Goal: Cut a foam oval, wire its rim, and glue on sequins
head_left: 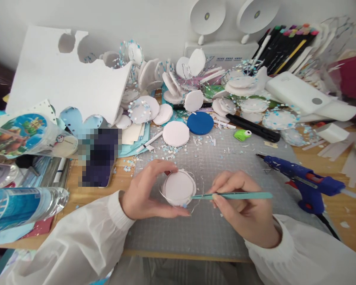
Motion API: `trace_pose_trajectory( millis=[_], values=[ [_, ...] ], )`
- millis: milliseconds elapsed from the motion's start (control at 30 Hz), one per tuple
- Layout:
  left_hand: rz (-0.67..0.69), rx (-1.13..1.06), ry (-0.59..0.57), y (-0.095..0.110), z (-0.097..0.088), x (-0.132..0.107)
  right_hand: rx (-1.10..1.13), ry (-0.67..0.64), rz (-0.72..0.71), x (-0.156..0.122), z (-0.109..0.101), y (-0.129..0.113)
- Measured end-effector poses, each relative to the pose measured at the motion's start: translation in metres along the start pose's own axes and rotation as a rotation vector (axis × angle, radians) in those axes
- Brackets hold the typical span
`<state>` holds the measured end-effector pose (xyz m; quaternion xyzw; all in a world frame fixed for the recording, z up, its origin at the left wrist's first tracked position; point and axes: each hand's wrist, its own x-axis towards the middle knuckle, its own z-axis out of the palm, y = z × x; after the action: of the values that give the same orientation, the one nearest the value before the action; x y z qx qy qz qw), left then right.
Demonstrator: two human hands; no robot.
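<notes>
My left hand curls round a white foam disc, holding it just above the grey cutting mat. Thin glue strands trail off the disc's rim. My right hand pinches teal tweezers, and their tip touches the disc's lower right edge, where a small pale blue fleck sits. Both sleeves are white.
A blue glue gun lies on the right. A loose white disc, a blue disc and a green punch lie beyond. Several foam discs pile at the back, beside a cut foam board. Bottle and phone at left.
</notes>
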<state>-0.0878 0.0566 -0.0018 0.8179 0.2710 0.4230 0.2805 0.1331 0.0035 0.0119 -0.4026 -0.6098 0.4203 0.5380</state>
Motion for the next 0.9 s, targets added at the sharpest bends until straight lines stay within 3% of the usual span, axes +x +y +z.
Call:
trace_pose_trajectory(
  millis=[567, 900],
  values=[
    [0.031, -0.005, 0.037, -0.0004, 0.0005, 0.0033, -0.046, 0.03, -0.016, 0.0007, -0.0006, 0.0016],
    [0.046, 0.028, 0.096, 0.0004, 0.0008, 0.005, 0.025, 0.098, 0.093, 0.0003, -0.0033, 0.0006]
  ],
)
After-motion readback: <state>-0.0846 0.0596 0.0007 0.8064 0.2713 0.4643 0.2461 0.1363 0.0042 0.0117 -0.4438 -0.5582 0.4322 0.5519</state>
